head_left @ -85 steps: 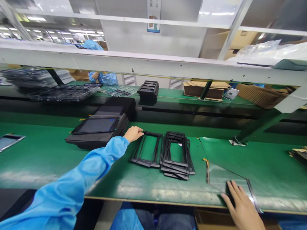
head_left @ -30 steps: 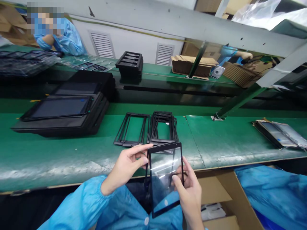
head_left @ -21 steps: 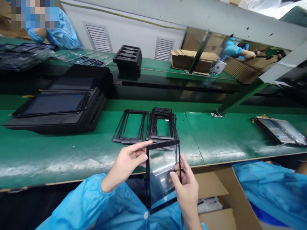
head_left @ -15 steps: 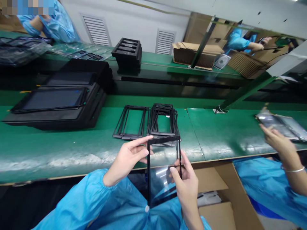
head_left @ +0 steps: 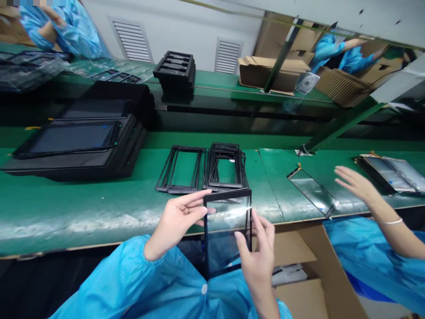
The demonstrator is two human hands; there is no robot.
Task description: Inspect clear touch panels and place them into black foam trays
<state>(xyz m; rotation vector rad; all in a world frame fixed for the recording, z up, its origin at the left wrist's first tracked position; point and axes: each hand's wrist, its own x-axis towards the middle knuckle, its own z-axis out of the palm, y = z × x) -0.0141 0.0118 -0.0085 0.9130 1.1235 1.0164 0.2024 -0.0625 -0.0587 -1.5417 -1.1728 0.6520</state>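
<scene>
Both hands, left hand (head_left: 175, 217) and right hand (head_left: 257, 257), grip the glass panel (head_left: 226, 232) upright, long axis vertical.

Black-bordered glass panel (head_left: 227, 232), upright, held above the lap.

- The single view sits at the person's head and looks forward and down, across the green bench (head_left: 83, 208) toward the far wall.
- It is closest to the left hand (head_left: 175, 219) and right hand (head_left: 257, 259), which hold a glass panel (head_left: 227, 235) low in the middle.
- The stacked black frames (head_left: 226, 166) lie at mid-distance in the centre, and the cardboard box (head_left: 265, 73) is far off near the top.
- The view is tilted, so the bench's near edge rises toward the right.
</scene>
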